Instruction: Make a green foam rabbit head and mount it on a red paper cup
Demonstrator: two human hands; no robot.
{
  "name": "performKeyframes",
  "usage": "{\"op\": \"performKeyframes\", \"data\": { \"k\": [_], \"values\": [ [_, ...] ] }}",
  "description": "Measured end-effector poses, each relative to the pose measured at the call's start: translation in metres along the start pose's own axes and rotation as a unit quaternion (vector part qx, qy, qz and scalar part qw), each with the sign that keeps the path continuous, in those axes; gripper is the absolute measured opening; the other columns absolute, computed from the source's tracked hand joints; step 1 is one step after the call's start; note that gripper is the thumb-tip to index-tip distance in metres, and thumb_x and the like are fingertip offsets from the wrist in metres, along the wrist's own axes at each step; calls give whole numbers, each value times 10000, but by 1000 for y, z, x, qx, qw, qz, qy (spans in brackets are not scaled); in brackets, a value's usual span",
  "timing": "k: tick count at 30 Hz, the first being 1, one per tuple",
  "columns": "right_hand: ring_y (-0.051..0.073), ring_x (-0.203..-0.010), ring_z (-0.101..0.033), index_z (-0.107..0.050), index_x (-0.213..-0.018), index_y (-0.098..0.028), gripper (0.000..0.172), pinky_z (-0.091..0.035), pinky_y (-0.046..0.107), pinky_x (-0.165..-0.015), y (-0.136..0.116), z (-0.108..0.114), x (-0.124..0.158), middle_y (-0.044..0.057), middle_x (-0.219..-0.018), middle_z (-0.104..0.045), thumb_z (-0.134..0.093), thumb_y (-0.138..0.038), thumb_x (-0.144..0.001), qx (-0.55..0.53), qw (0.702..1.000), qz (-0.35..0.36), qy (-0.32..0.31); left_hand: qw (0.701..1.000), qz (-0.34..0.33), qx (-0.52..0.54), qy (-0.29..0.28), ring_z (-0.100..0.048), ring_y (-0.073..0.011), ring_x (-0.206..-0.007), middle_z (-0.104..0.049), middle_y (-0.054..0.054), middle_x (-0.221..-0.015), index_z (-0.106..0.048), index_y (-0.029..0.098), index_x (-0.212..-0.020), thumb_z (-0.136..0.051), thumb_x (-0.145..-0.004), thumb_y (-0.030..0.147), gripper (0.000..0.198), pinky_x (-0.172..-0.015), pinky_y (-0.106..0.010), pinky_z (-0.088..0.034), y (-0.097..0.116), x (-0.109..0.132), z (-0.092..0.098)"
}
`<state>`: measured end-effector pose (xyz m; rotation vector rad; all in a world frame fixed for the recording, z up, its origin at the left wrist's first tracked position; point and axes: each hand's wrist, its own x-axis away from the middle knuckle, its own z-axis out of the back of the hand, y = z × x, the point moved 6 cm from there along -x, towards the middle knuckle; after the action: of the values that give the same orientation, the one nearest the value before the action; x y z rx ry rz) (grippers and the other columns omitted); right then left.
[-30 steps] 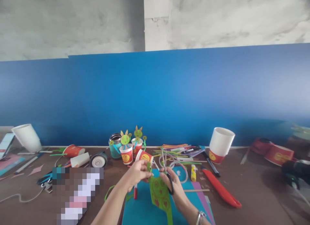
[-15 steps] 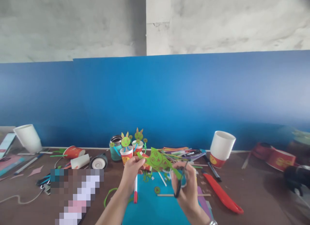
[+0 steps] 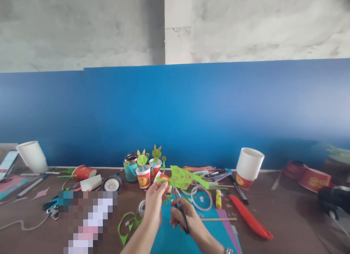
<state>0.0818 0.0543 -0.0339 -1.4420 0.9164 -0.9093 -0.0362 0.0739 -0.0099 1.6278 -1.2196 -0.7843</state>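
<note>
Between the fingers of my left hand (image 3: 155, 199) is pinched one end of a green paper piece (image 3: 182, 176) with a face drawn on it. My right hand (image 3: 184, 215) grips black-handled scissors (image 3: 182, 217), blades pointing up at the paper's lower edge. Whether the blades bite into the paper I cannot tell. Below both hands lies a blue sheet (image 3: 175, 237). Behind them stand two red-and-white paper cups, a front one (image 3: 143, 177) and a rear one (image 3: 155, 166), each topped by a green rabbit figure.
Left of my forearm lie green paper scraps (image 3: 127, 224) and a tape roll (image 3: 141, 208). To the right are a clear ring (image 3: 201, 198), a yellow glue stick (image 3: 218, 199), a wooden stick (image 3: 218, 219), a red cutter (image 3: 250, 217) and stacked white cups (image 3: 250, 164). A blue partition (image 3: 175, 115) rises behind.
My right hand has moved left and down, bringing the scissors upright under the green paper. My left hand has shifted slightly right, still holding the paper. The clear ring and glue stick are now uncovered.
</note>
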Motion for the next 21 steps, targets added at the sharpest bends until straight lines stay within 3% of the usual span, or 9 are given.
{"op": "performKeyframes", "data": {
  "k": [8, 14, 21],
  "values": [
    [76, -382, -445, -482, -806, -167, 458, -247, 164, -345, -1, 5, 22, -36, -474, -556, -589, -594, -681, -2, 999, 7, 36, 997, 63, 14, -42, -488, -122, -417, -513, 32, -505, -480, 189, -565, -729, -567, 474, 378, -417, -241, -348, -32, 35, -14],
    [59, -304, -388, -457, -749, -181, 424, -246, 157, -316, 18, 7, 44, -61, -383, -512, -584, -582, -695, 19, 998, -1, 62, 994, 94, 39, -50, -522, -128, -483, -521, 30, -530, -473, 192, -561, -737, -572, 408, 341, -472, -238, -377, -44, 60, -12],
    [65, -244, -390, -476, -790, -175, 349, -199, 135, -225, 34, 7, 50, -62, -376, -536, -597, -494, -717, 56, 994, -36, 82, 993, 76, 33, -81, -525, -118, -565, -565, 12, -559, -509, 170, -568, -734, -595, 352, 290, -536, -221, -368, -54, 52, -3]
  ]
}}
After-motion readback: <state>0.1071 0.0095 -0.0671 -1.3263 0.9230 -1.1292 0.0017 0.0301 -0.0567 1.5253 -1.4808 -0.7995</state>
